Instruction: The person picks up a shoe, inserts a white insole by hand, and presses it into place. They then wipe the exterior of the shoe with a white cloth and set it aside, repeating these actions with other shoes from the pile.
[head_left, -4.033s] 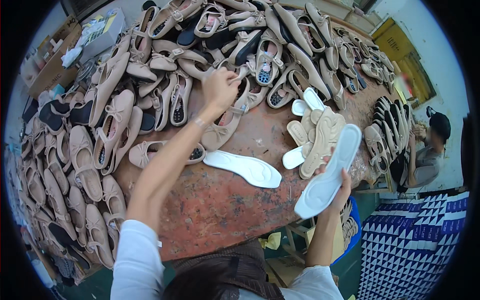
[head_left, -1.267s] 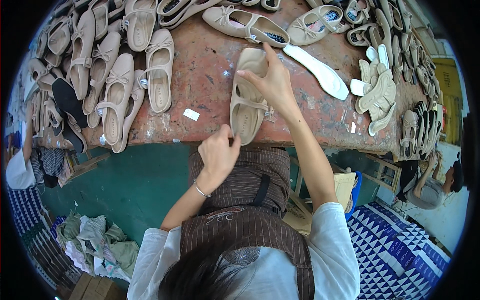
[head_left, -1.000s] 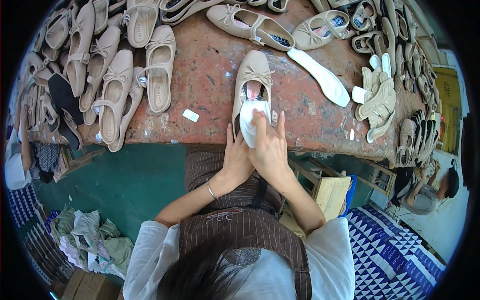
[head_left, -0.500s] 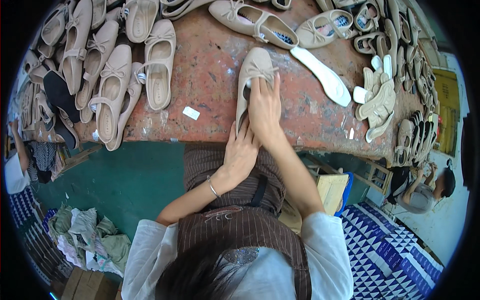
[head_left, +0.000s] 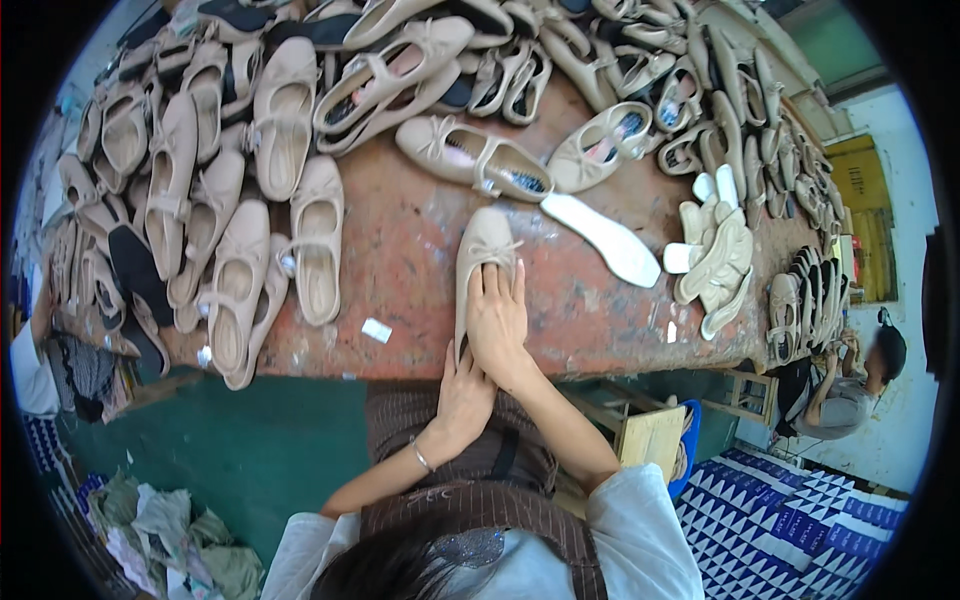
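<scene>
Shoe (head_left: 482, 238), beige and bow-topped, lay at the near edge of the tabletop (head_left: 395, 275) in my head view, its toe pointing to twelve o'clock. My right hand (head_left: 498, 325) covered the opening, its leading fingertips hidden inside below the bow; whether they clamped on anything there I couldn't tell. My left hand (head_left: 465, 402) met the heel at six o'clock, partly covered by my right wrist, so I couldn't tell whether it gripped or only braced. What lined this shoe was hidden from me.

Going by the rest, I judged the work partway along. The beige shoes (head_left: 235, 300) at nine o'clock already had smooth insoles inside. A strapped shoe (head_left: 487, 162) at twelve and a second shoe (head_left: 600, 148) between one and two showed mottled, dark-patterned bottoms, so they looked undone. One white insole (head_left: 605, 240) lay loose near three o'clock; beyond it sat a heap of insoles (head_left: 718, 262), apparently unused.
</scene>
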